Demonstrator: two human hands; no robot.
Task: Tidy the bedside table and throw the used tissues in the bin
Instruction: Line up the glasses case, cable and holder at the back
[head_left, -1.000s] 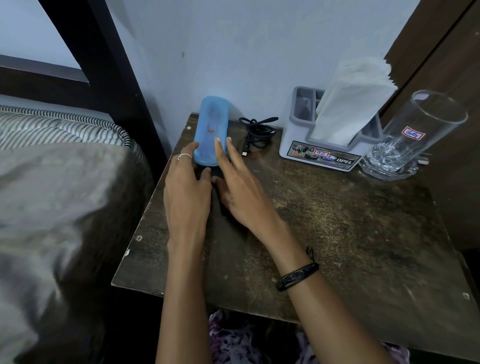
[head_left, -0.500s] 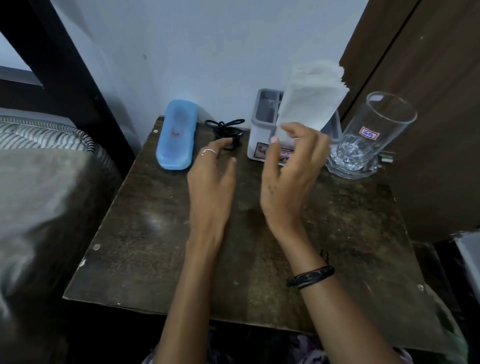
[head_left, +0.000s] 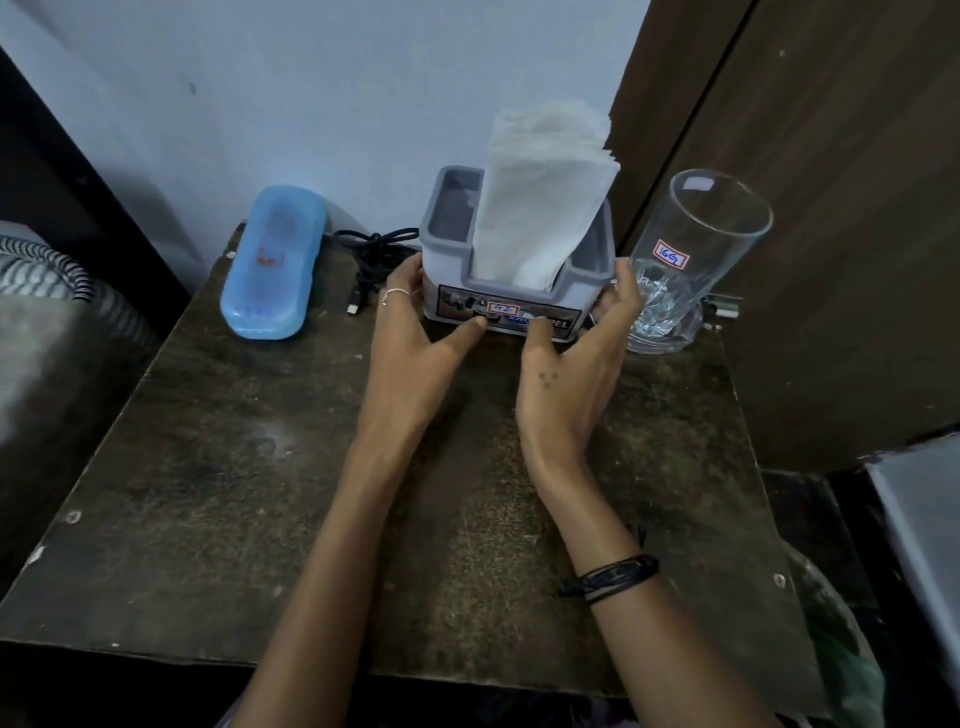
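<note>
A grey tissue holder (head_left: 592, 249) with white tissues (head_left: 540, 192) standing up in it sits at the back of the dark wooden bedside table (head_left: 208, 467). My left hand (head_left: 415, 343) grips the holder's left side, thumb on its front face. My right hand (head_left: 571, 374) grips its right side, fingers wrapped round the corner beside the glass. A blue case (head_left: 270, 260) lies at the back left. A coiled black cable (head_left: 374, 254) lies between the case and the holder. No loose used tissues show on the table.
A tall clear glass (head_left: 691, 265) stands right of the holder, almost touching my right fingers. A wall is behind, a dark wooden door to the right, a bed (head_left: 47, 322) to the left. A pale grey object (head_left: 924, 545) sits low at the right.
Both hands left the blue case, moved right across the table and closed on the two sides of the tissue holder. The view shifted right with them.
</note>
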